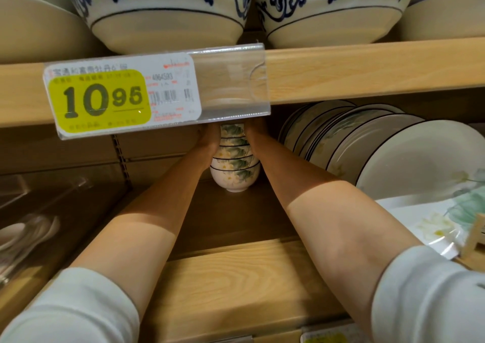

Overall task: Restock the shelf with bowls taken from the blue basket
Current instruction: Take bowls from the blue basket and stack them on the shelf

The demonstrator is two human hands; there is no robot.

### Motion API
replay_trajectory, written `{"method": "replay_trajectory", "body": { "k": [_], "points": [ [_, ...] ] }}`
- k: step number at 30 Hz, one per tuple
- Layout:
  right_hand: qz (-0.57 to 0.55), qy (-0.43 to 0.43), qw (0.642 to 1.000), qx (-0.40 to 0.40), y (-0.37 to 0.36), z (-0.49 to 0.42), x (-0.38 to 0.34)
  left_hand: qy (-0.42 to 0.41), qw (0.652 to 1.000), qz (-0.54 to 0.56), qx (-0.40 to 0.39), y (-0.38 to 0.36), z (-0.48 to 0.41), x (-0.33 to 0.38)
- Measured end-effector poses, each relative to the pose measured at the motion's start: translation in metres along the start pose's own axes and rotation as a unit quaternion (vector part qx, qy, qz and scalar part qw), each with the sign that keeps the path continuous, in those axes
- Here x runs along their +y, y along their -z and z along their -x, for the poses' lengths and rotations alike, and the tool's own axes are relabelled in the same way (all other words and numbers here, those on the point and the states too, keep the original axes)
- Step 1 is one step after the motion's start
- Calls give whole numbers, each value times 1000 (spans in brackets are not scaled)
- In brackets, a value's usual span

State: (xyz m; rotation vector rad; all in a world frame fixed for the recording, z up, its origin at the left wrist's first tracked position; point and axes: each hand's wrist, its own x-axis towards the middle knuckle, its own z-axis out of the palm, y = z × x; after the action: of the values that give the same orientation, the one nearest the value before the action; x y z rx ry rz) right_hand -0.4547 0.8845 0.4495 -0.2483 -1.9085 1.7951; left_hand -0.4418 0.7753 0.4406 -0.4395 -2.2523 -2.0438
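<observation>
Your left hand (209, 139) and right hand (256, 132) grip the stack of bowls (234, 162) from either side. The stack is far back on the shelf (236, 219), beside the upright plates (380, 153). The price tag (123, 95) hides your fingertips.

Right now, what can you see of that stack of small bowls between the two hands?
The stack of bowls holds about six nested white bowls, glossy like ceramic, each with a dark rim line, green leaves and pale flowers. It stands upright, its foot on or just above the brown shelf board. The left hand and right hand hold its sides; the price tag hides its top.
</observation>
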Motion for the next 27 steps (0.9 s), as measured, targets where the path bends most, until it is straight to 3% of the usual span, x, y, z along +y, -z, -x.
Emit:
{"method": "replay_trajectory", "body": {
  "k": [6, 14, 21, 27],
  "points": [
    [5, -7, 1000, 3, -3, -1, -1, -12, 1000, -17, 17, 0, 2, -3],
    [-15, -13, 1000, -5, 1, 9, -6, 0, 1000, -15, -17, 6, 7, 0],
    [-44, 17, 994, 99, 10, 55, -11, 6, 999, 21, 25, 21, 54, 5],
    [-165, 22, 981, 96, 26, 137, -19, 68, 996, 32, 47, 50, 111, 12]
  ]
}}
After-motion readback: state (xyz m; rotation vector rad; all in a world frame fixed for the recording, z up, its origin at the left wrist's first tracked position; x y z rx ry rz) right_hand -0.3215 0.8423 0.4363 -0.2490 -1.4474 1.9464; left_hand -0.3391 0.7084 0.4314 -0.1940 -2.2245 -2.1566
